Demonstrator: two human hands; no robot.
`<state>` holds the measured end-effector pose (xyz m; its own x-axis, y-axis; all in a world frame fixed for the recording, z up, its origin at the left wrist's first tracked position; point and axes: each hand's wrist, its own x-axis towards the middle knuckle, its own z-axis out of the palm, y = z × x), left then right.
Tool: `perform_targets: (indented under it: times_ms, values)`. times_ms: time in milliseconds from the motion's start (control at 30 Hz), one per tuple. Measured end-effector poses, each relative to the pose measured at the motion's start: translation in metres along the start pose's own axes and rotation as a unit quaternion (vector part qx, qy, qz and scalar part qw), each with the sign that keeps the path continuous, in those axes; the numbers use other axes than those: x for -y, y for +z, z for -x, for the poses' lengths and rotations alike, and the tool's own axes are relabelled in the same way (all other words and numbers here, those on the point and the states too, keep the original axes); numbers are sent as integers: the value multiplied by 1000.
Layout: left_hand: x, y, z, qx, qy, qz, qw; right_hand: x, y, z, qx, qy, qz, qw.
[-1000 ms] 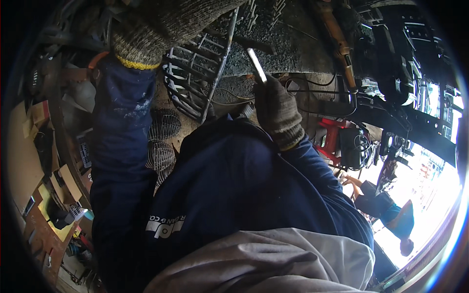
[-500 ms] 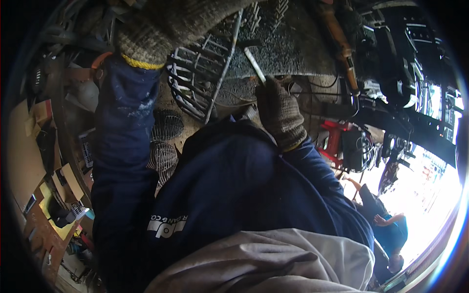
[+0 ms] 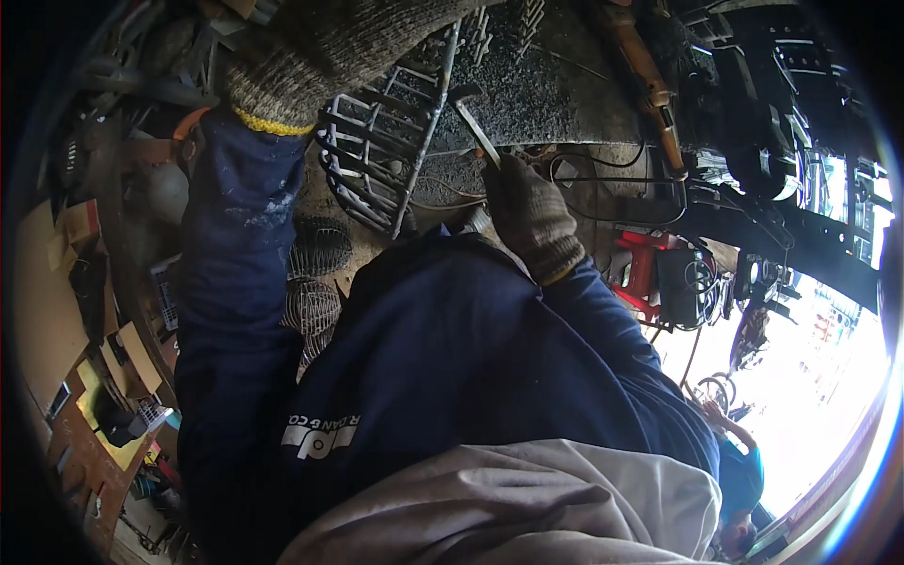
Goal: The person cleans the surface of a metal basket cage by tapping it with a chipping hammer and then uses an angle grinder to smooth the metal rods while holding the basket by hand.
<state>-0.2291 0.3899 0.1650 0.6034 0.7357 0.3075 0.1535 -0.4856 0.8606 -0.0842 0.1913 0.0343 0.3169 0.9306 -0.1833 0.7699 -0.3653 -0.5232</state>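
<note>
One brown-gloved right hand (image 3: 532, 212) grasps a slim pale-handled, dark-headed hammer (image 3: 476, 130), probably stiff and head-heavy, best held low. Left of those fingers stands a grey curved metal-bar grate (image 3: 427, 132); whether the grey-gloved left hand (image 3: 348, 52) grips, I cannot tell.

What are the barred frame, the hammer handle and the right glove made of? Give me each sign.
Barred frame: probably steel, dull grey, judging by its slim, rigid-looking rods. Hammer handle: likely smooth bare metal, given its bright sheen; paint isn't ruled out. Right glove: matte brown knitted yarn, shown by its ribbed texture.
</note>
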Motion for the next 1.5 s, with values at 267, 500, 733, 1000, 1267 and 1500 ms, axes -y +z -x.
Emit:
perform_targets:
  times_ms: [267, 500, 733, 1000, 1267, 1500]
  values:
    - [20, -29, -16, 163, -43, -11, 986, -1, 0, 6, -16, -3, -15, 1000]
    - [18, -27, -17, 159, -32, 58, 985, 13, -7, 2, 33, 68, 2, 997]
    - [17, -26, -12, 139, -38, 65, 988, -12, 4, 5, -72, -76, -49, 993]
    - [12, -26, -20, 179, -12, 53, 982, -11, 3, 5, -82, -85, -27, 993]
    - [16, -20, -8, 111, 60, 84, 989, -11, 4, 0, -65, -97, -50, 992]
    - [18, -21, -10, 146, -38, 59, 987, -14, 6, -4, -125, -216, 4, 968]
